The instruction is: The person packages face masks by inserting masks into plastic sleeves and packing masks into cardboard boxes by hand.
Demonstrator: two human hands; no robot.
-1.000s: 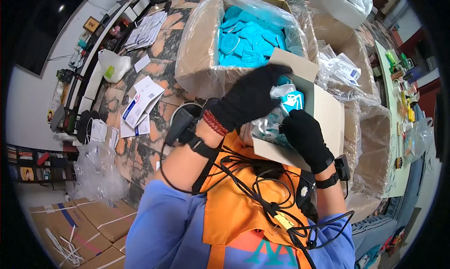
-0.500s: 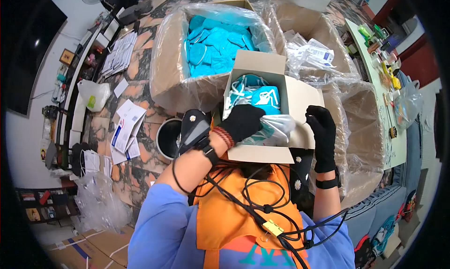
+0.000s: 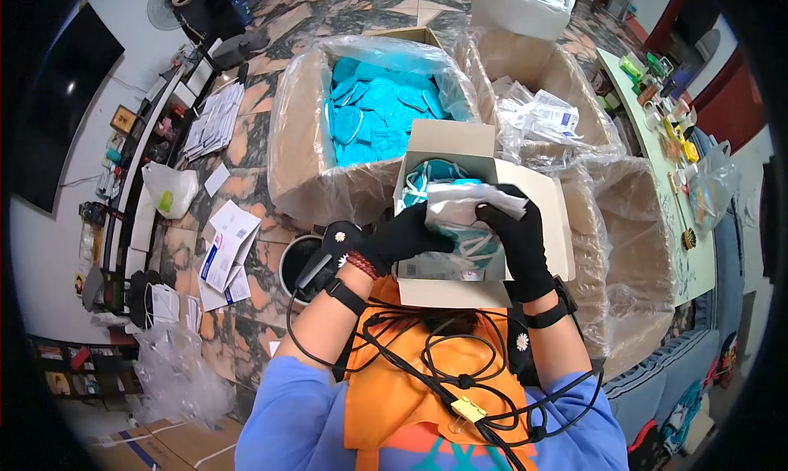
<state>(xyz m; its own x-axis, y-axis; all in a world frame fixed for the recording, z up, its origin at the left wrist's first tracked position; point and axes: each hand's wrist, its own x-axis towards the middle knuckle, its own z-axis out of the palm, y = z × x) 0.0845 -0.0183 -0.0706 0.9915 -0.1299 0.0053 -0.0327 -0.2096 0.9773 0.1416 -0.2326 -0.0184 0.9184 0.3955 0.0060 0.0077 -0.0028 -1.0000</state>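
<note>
Both of my black-gloved hands are over an open cardboard box point(image 3: 451, 292) on my lap. My right hand point(image 3: 521, 241) is closed on the right end of a white and clear plastic packet point(image 3: 469, 204). At the packet's left side my left hand point(image 3: 410, 235) is closed too, its fingertips partly hidden. Just under the packet shows a teal mask with white straps point(image 3: 476, 248); whether it lies inside the packet I cannot make out. More strapped teal masks point(image 3: 431, 176) fill the far part of the box.
Beyond the box stands a large plastic-lined carton point(image 3: 300, 134) of teal masks. A second lined carton point(image 3: 525, 57) holds white packets, and another lined carton point(image 3: 636, 225) is on the right. A dark bin point(image 3: 289, 266) is on my left. Black cables point(image 3: 435, 364) cross my apron.
My right hand has come in from the right of the box and taken hold of the plastic packet. My left hand has shifted slightly left and down. The packet is now raised and stretched between them.
</note>
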